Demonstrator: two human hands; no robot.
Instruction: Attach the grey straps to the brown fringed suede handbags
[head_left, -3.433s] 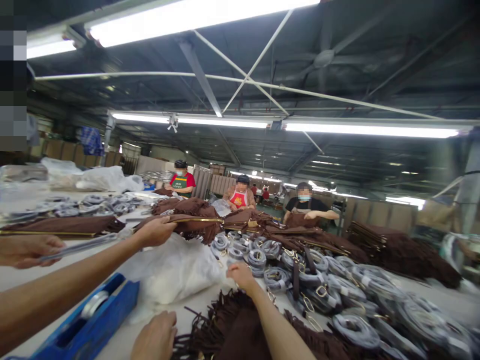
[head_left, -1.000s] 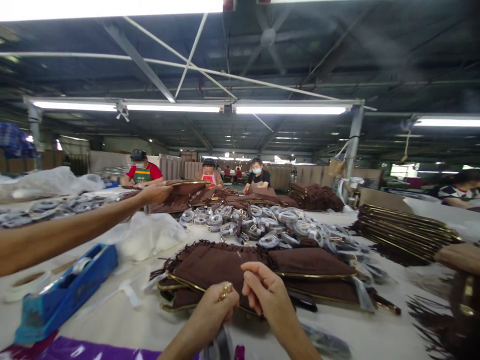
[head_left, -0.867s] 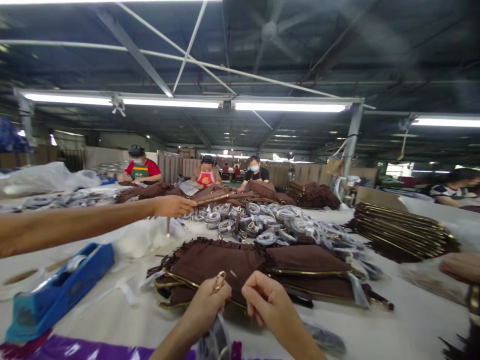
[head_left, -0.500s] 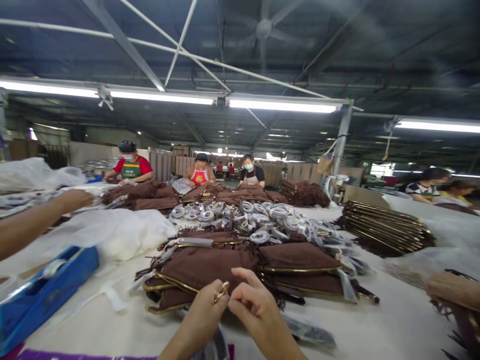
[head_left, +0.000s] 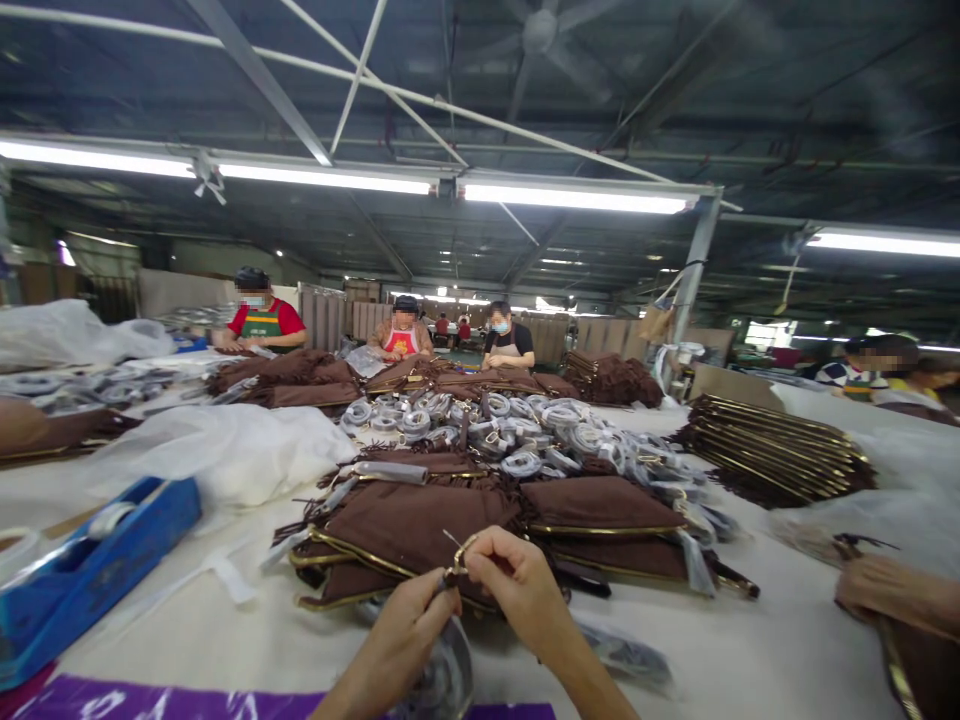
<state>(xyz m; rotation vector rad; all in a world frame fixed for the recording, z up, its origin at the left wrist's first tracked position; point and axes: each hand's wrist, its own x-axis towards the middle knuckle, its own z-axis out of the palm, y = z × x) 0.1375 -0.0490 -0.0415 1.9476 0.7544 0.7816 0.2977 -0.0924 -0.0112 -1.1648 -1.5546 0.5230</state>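
Just now both hands meet over the table [head_left: 757, 630], in front of the brown bags; the left hand [head_left: 412, 625] has thumb and forefinger pressed together on a dark strap [head_left: 451, 577], its other fingers curled under; the right hand [head_left: 517, 580] pinches a gold clasp [head_left: 460, 552] at the strap's end between thumb and forefinger, the rest of its fingers folded; a plastic-wrapped coil [head_left: 448, 675] hangs just below the left hand, though its join to the strap is hidden; beyond the fingers lie a left bag [head_left: 427, 520] and a right bag [head_left: 600, 503], side by side on others, with gold zips facing forward; behind these spreads a heap of wrapped coils [head_left: 525, 430]; a blue tape dispenser [head_left: 97, 575] stands to the left, near a purple sheet [head_left: 165, 700]; at the far right, a co-worker's hand [head_left: 900, 592] rests on another brown bag [head_left: 911, 655].
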